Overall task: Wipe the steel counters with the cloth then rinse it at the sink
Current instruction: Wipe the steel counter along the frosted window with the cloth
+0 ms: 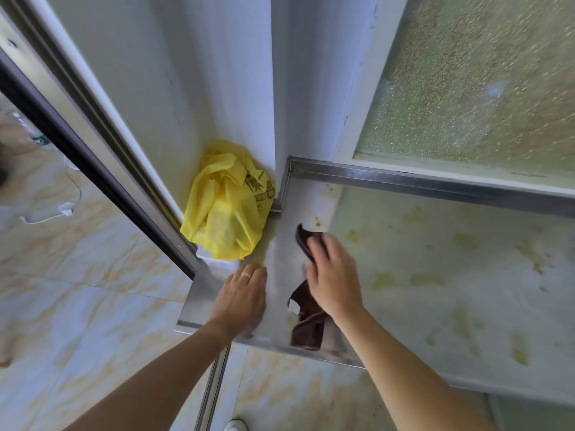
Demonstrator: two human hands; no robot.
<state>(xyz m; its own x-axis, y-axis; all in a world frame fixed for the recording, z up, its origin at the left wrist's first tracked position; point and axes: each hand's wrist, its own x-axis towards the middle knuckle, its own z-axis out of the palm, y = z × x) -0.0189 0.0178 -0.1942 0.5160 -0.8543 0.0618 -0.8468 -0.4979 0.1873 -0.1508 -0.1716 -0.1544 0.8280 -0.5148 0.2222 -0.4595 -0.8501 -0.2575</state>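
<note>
Lying under right grip (pixel 329 275), brown cloth (pixel 308 325) — seemingly pressed

arms: both bare from wrist up to the frame's bottom edge, no sleeves showing
left hand (pixel 241 298): bare, no glove
ring (pixel 245 275): thin pale metal band, plain, on one finger of the left hand
right hand (pixel 333 276): bare, no glove, no ring showing, fingertips slightly blurred
wrists: no watch, no bracelet on either
shoe (pixel 235 425): white toe at the bottom edge, mostly cut off by the frame
</note>
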